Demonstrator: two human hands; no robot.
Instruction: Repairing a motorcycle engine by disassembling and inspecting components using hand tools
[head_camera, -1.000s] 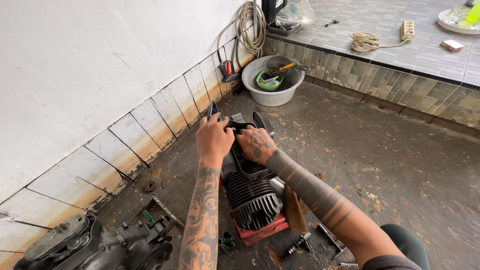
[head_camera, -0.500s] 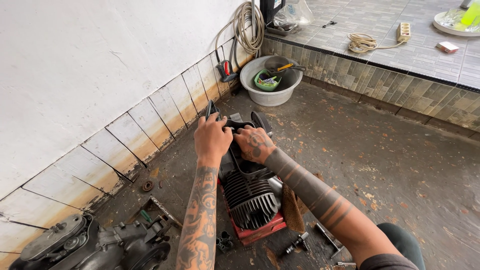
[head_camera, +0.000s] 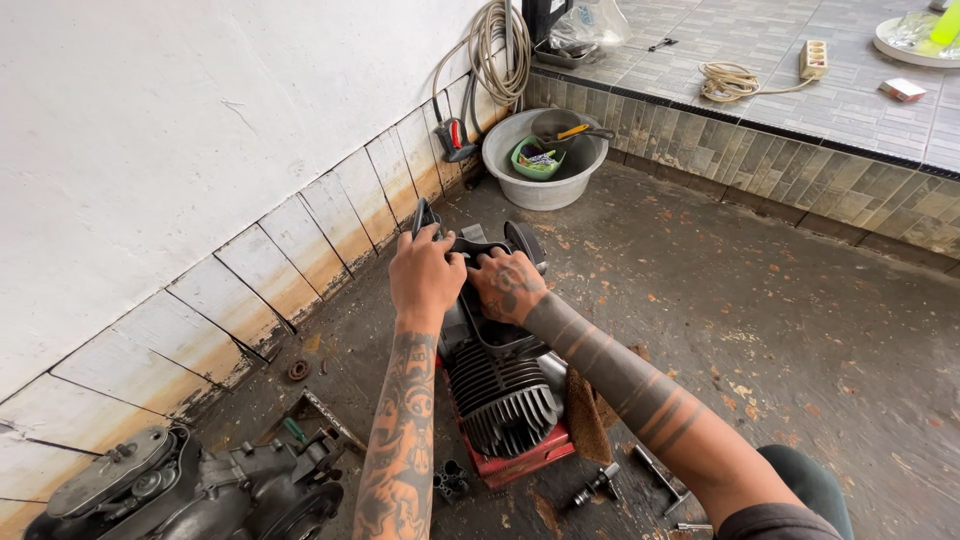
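Observation:
A dark finned engine block (head_camera: 500, 395) stands on a red base (head_camera: 525, 455) on the concrete floor. Both my hands rest on its far end. My left hand (head_camera: 425, 275) grips a black part (head_camera: 470, 247) on top of the engine, fingers curled over it. My right hand (head_camera: 508, 283) presses on the same black part right beside it, fingers bent. A black round piece (head_camera: 525, 240) sticks out just past my right hand.
Another grey engine casing (head_camera: 190, 485) lies at the bottom left by the tiled wall (head_camera: 290, 240). A white basin (head_camera: 540, 155) holding a green bowl and tools sits ahead below a raised tiled step (head_camera: 800, 170). Loose metal parts (head_camera: 600, 485) and a brown rag (head_camera: 585, 415) lie near my right arm.
Both hands stay on the black part at the engine's far end; they have shifted only slightly.

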